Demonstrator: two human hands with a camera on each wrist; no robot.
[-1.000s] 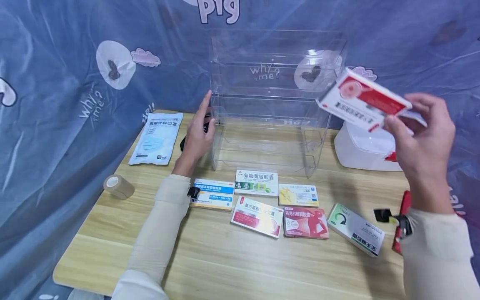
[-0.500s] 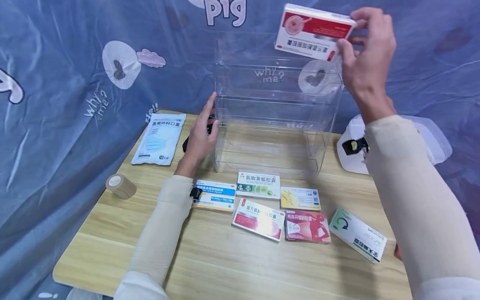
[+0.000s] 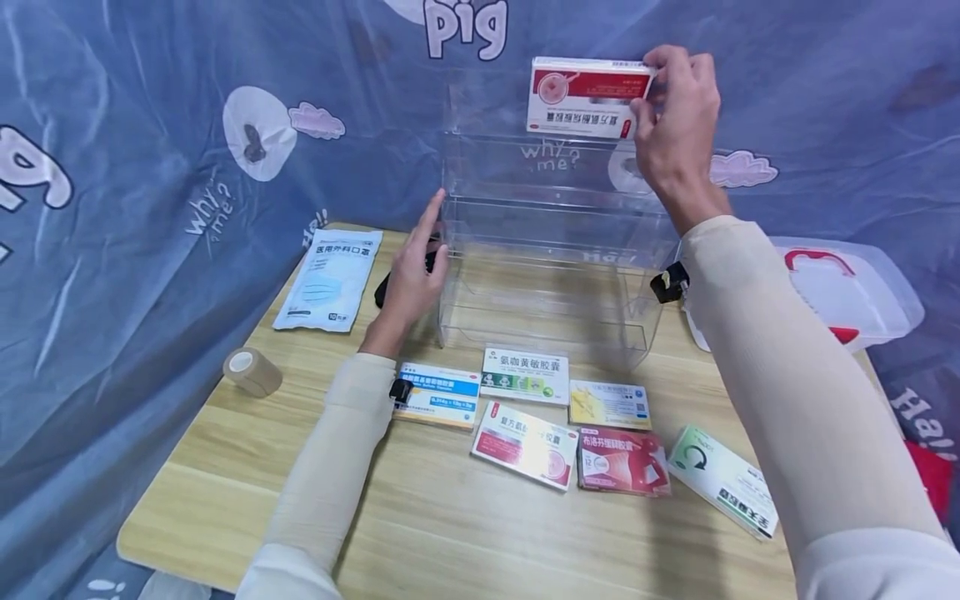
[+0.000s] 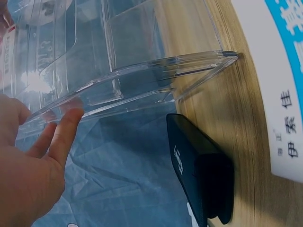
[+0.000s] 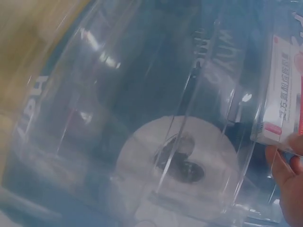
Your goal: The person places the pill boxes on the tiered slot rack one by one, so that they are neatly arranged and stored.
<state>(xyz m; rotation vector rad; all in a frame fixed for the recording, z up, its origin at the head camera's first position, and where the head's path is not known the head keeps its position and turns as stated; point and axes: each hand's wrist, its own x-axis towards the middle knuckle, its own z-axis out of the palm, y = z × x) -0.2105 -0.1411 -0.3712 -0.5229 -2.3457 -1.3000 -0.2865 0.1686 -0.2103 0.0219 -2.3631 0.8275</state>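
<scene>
A clear acrylic tiered rack (image 3: 547, 212) stands at the back of the table. My left hand (image 3: 416, 271) rests against its left side, fingers extended; in the left wrist view, the fingertips (image 4: 73, 116) touch the clear side panel. My right hand (image 3: 678, 125) pinches the right end of a red and white medicine box (image 3: 585, 117), upside down to me, at the rack's top tier. The right wrist view shows that box (image 5: 284, 90) at the right edge, close against a clear tier. Several medicine boxes lie before the rack, among them a second red and white one (image 3: 525, 446).
A mask packet (image 3: 327, 279) and a brown tape roll (image 3: 252, 372) lie on the left. Behind my left hand is a black case (image 4: 199, 170). A clear-white plastic bin (image 3: 862, 292) with red handles stands right, partly behind my right arm. A green-white box (image 3: 723, 479) lies near that arm.
My right hand has carried the red and white box from the right, up and leftward, then slightly down to the rack's top tier. My left hand stays on the rack's side.
</scene>
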